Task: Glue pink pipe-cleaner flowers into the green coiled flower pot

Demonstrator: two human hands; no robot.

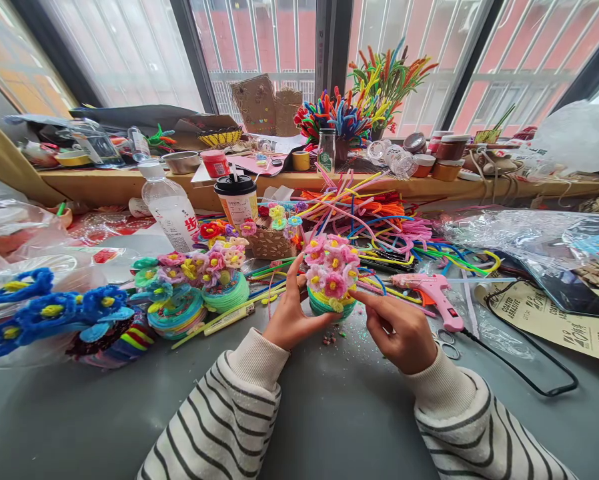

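Striped sleeves (219, 413) reach in from the bottom edge of my head view, over the grey table (329, 427). Between the two hands, I see a small pot of pink flowers (333, 283) upright on the tabletop, its wrapping green and yellow. The left hand (292, 317) is clamped around its left side, thumb across the front and fingers up beside the blooms. The right hand (404, 331) puts its index fingertip to the lower right blooms, other fingers curled; I cannot tell whether its thumb presses on anything. Beads and glitter (332, 339) lie just in front of the pot. To the right I have a pink glue gun (437, 293) near scissors (447, 345); to the left, more flower pots (177, 310). Loose pipe cleaners (374, 220) lie behind.
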